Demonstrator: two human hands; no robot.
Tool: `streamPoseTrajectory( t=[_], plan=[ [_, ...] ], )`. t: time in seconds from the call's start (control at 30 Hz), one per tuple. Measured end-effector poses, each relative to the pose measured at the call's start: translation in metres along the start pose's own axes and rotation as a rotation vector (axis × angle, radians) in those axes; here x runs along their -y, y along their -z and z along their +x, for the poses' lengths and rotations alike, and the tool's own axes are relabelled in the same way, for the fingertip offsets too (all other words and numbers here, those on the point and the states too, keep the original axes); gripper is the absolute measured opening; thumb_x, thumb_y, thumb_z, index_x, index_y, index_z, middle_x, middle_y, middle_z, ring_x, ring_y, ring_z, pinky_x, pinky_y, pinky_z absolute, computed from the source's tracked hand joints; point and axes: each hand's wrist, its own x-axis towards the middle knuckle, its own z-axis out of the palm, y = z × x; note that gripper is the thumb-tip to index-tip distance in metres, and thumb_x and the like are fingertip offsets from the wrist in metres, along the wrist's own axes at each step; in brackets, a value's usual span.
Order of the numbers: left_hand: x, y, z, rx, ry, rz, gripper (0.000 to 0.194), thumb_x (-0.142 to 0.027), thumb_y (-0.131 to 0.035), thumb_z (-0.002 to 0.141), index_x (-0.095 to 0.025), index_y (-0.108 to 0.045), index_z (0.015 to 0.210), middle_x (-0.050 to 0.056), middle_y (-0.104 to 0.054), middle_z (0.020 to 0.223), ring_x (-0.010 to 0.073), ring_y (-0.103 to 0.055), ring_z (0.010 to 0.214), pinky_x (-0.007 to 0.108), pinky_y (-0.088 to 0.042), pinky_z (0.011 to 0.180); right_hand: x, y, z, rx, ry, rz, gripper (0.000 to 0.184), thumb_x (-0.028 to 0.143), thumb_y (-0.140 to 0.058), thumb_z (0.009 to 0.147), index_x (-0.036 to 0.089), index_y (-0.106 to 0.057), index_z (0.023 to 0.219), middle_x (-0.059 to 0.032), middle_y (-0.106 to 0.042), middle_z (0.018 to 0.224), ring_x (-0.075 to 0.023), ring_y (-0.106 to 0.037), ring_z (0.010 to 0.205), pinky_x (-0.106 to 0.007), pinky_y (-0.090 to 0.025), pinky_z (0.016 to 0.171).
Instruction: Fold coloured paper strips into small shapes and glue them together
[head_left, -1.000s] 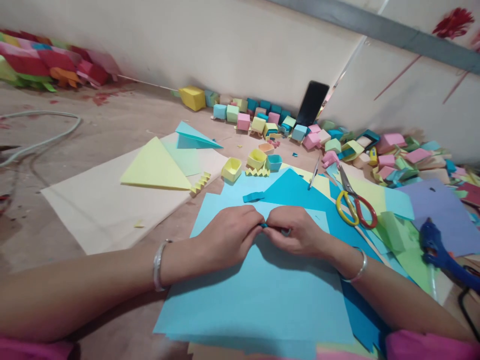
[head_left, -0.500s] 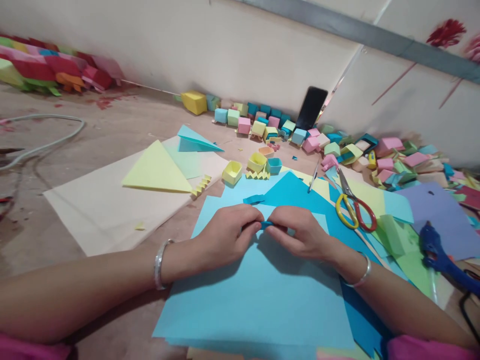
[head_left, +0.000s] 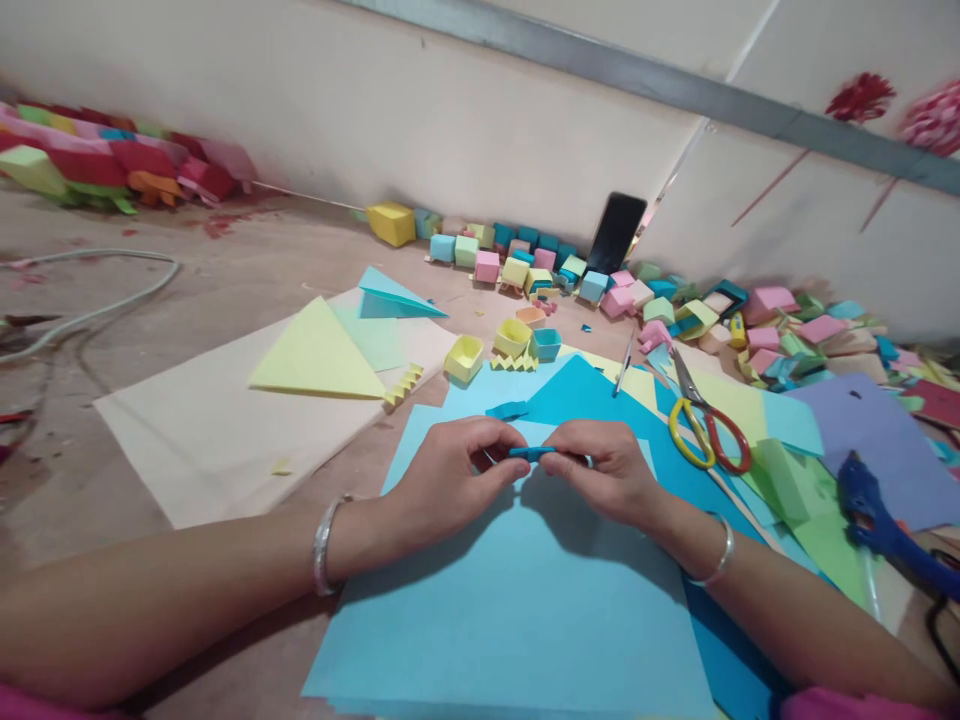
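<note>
Blue paper strip (head_left: 532,453) — pinched narrowly, left hand (head_left: 454,475) at one end, right hand (head_left: 606,462) at other.

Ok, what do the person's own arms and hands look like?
The left hand and right hand are ungloved. A silvery bangle circles each wrist, the forearms are bare, and bright pink sleeves show along the bottom edge.

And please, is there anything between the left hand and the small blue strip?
Nothing visible is. The left hand has its fingertips on one end of the strip, and the right hand pinches the other. The scissors lie off to the right.
</note>
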Motion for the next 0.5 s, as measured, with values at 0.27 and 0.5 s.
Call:
streamPoseTrajectory(
  t=[0.27,0.5],
  plan=[
    [-0.0024,0.0019,0.0000,-0.036,0.028,-0.027,0.005,-0.018,-0.065,0.077,-0.017,-0.070,0.078,0.001,-0.069,0.073,0.0110,-0.057,0.064,0.022,-0.045,0.058,-0.0047,-0.0046,-0.0013,-0.015,0.034,0.008,0.016,0.024,-0.058,0.091,0.017,-0.069,0.082,-0.0044,-0.066,0.069,-0.0111,-0.053,0.059,-0.024,-0.039,0.056],
    [-0.0076,0.0049,0.0012,0.050,0.127,-0.192,0.010,-0.023,-0.060,0.081,-0.017,-0.067,0.078,-0.003,-0.062,0.059,0.0091,-0.054,0.053,0.019,-0.042,0.049,-0.0077,-0.0074,-0.0020,-0.022,0.043,0.006,0.015,0.023,-0.058,0.091,0.017,-0.070,0.083,-0.0043,-0.067,0.071,-0.0112,-0.054,0.061,-0.024,-0.040,0.059]
  ],
)
